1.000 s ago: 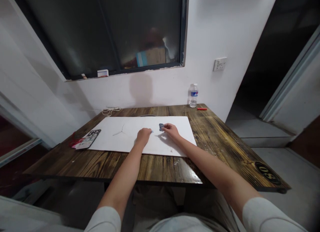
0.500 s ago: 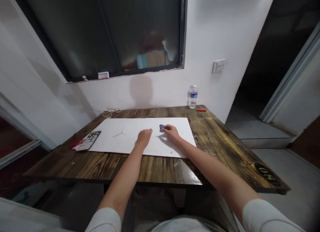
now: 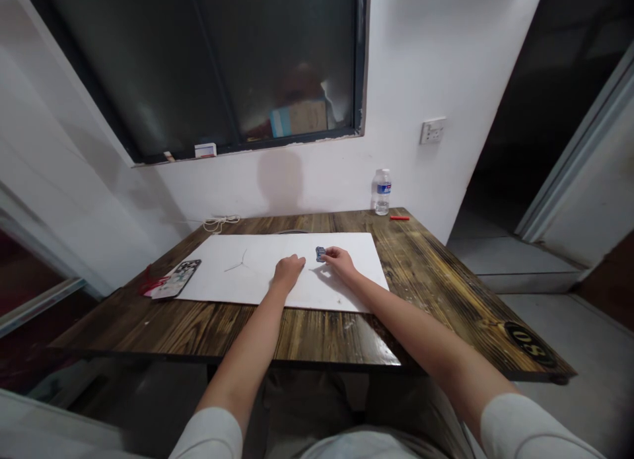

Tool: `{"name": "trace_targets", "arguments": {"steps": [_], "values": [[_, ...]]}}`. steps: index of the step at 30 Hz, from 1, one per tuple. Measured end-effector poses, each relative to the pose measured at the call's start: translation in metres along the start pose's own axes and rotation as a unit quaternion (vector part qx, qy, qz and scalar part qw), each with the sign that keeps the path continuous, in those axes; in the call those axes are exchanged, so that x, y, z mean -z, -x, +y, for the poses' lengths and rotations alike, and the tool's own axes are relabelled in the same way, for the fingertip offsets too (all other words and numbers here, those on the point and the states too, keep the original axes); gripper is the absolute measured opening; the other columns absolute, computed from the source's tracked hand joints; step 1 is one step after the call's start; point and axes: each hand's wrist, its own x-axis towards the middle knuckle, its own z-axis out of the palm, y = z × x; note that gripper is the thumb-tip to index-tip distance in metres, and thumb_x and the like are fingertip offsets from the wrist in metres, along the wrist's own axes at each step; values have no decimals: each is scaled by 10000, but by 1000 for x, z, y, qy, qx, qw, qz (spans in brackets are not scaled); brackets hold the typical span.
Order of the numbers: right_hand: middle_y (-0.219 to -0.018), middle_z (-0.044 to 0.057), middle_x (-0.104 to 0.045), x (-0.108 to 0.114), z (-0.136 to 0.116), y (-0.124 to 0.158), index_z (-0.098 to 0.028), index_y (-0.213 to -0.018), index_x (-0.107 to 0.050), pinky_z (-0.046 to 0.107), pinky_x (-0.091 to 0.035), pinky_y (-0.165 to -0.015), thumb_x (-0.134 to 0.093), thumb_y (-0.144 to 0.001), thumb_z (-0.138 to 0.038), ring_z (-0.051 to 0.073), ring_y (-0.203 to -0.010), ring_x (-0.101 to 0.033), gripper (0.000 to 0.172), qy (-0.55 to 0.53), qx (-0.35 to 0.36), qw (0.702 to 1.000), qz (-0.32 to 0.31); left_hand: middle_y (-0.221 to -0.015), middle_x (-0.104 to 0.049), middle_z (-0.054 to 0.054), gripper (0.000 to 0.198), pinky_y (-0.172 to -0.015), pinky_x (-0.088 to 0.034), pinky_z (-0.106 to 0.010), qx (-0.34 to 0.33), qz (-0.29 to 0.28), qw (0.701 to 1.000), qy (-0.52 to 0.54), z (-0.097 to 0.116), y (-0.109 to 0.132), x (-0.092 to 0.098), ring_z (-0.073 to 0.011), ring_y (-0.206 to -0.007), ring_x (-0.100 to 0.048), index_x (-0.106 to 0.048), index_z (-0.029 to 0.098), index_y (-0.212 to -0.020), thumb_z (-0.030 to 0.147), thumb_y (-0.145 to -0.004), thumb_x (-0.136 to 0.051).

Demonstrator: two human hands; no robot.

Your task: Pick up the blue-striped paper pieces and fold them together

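Above the right part of a white board [image 3: 203, 284], my right hand [image 3: 341, 262] pinches a small, dark blue-and-white patterned piece [image 3: 319, 253] by its right edge. I cannot tell its kind. To its left, my left hand [image 3: 288, 273] is closed, thumb and fingers pressed together at the tips, and whatever they hold is hidden. A gap separates the two hands. Thin dark lines forming a three-armed shape [image 3: 242, 263] show on the board, left of my left hand.
A patterned black-and-white flat case [image 3: 184, 277] lies at the board's left end, beside red strings [image 3: 151, 284]. Coiled white cord [image 3: 220, 221], a water bottle [image 3: 382, 193] and a red pen-like stick [image 3: 399, 218] lie or stand along the wooden table's [image 3: 436, 281] back edge.
My left hand has shifted slightly right, toward the patterned piece. The small pale bit at its fingertips no longer shows. My right hand stays in place.
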Motion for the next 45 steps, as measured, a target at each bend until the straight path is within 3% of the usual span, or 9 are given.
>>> {"name": "trace_targets", "arguments": {"steps": [7,16,22,27,33,39,45], "values": [[-668,27,-666,0,1,0,-203,-714,-673,322,-473,-607,-767,-620,-311,153,-589,-566,171,8,0,1000,0,-966,-680,-101,234,-746,-439,-308,-5,3,1000,13,-8,-3,-2,-229,-878,-643,-661,200,-1085,272,-941,-491],[-634,12,-654,0,1,-1,-202,-696,-673,300,-462,-589,-747,-619,-288,147,-576,-568,137,17,0,1000,6,-945,-680,-131,254,-766,-452,-324,6,-19,1000,1,-2,-2,3,-240,-886,-651,-674,170,-1014,198,-954,-429],[-625,11,-645,0,1,0,-196,-693,-669,300,-458,-589,-751,-605,-295,145,-572,-564,155,8,2,1000,9,-1000,-684,-111,293,-794,-464,-306,37,-1,999,26,1,-1,5,-221,-920,-652,-612,200,-1182,160,-935,-460],[-619,11,-644,0,3,-1,-190,-703,-672,296,-458,-579,-755,-593,-332,144,-570,-558,198,9,5,1000,7,-1015,-701,-92,371,-792,-469,-294,67,35,995,60,1,1,6,-222,-955,-646,-604,209,-1216,102,-877,-498],[-626,17,-646,-2,5,-2,-197,-691,-653,306,-449,-568,-757,-588,-380,152,-565,-549,235,25,11,1000,1,-885,-714,-49,328,-773,-473,-267,57,138,970,191,6,3,5,-188,-846,-656,-644,208,-1146,126,-849,-532],[-665,19,-652,-1,7,0,-197,-724,-675,302,-439,-592,-713,-632,-349,161,-615,-558,182,90,56,994,-5,-757,-688,5,278,-705,-466,-224,17,166,937,308,28,4,3,-136,-701,-636,-661,215,-1082,143,-823,-588],[-686,20,-666,0,4,3,-192,-740,-678,304,-452,-612,-715,-648,-358,168,-644,-580,193,108,70,991,-26,-748,-679,11,286,-699,-465,-226,21,182,929,322,36,3,2,-129,-680,-627,-656,209,-1087,132,-818,-596]]}}
